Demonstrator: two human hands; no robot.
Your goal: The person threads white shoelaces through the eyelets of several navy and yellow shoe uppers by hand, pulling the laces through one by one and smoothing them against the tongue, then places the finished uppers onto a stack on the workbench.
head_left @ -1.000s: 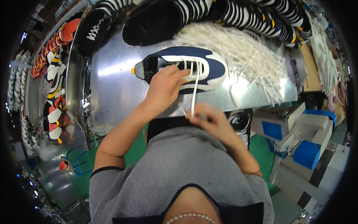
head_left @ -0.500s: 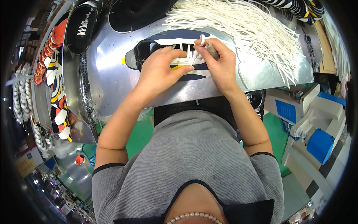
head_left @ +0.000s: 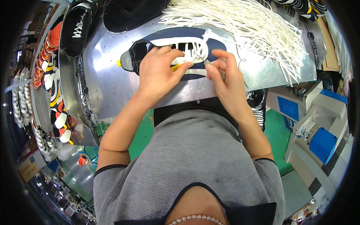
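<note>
A navy, white and grey shoe upper (head_left: pixel 161 36) lies on its side of the metal table nearest me, its toe end to the right. White lace (head_left: pixel 190 50) crosses its opening in several rows. My left hand (head_left: pixel 159 69) grips the near edge of the opening, fingers inside and thumb outside, beside a yellow patch (head_left: pixel 175 68). At the toe end, my right hand (head_left: pixel 228 77) has its thumb and a finger closed at the near lace row, on something small that I cannot make out. A loose lace end (head_left: pixel 206 34) lies across the far side of the toe.
A large heap of white laces (head_left: pixel 258 37) covers the table's far right. Dark uppers, one a laced black upper (head_left: pixel 77 32), lie at the far left. Orange uppers (head_left: pixel 47 62) hang on a rack further left. A beige and blue machine (head_left: pixel 318 123) stands at right.
My right hand has let go of the raised lace loop and come down toward me, beside the toe. The lace now lies over the toe's far side. My left hand has stayed on the upper.
</note>
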